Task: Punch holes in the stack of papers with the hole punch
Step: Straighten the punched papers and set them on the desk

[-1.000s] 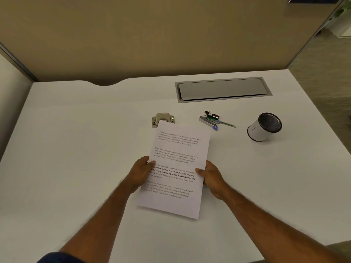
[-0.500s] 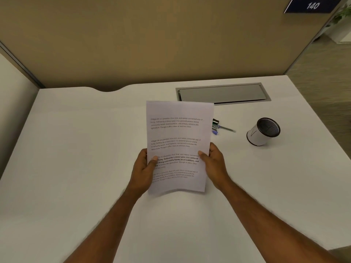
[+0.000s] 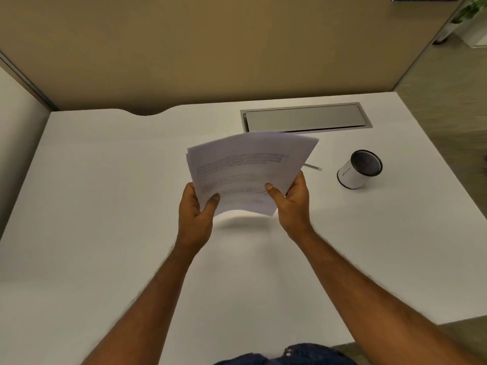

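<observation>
A stack of printed white papers is held up above the white desk, turned sideways and tilted, its sheets slightly fanned. My left hand grips its lower left edge with the thumb on top. At the lower right edge my right hand grips it the same way. The hole punch is hidden behind the raised papers.
A white cup with a dark mesh top lies tipped at the right. A pen tip pokes out from behind the papers. A grey cable hatch is set into the desk's back. A tan partition stands behind.
Both hands have lifted the papers off the desk and turned them from upright to sideways. The papers now cover the hole punch and most of the pens.
</observation>
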### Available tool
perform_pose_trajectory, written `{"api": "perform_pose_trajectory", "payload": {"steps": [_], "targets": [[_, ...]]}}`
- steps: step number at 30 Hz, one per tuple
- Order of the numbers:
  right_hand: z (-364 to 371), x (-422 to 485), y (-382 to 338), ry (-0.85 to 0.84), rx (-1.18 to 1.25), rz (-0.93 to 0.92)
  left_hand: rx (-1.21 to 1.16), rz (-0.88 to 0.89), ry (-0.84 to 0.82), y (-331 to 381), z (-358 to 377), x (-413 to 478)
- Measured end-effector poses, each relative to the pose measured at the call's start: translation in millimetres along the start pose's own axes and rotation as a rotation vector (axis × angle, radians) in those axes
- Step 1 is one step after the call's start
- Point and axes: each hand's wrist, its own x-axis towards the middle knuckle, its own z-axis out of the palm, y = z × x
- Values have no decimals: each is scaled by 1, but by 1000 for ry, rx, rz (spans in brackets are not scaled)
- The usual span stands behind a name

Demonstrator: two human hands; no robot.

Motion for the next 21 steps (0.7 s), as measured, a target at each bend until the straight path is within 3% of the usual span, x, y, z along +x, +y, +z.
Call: {"api": "perform_pose_trajectory", "payload": {"steps": [15,21], "targets": [[1,-3,-18,-26,-36,-128,4,84,98,13,-3,-7],[-3,-3,-6,-41,-61,-22,33,40,41,7,-6,-8]]}}
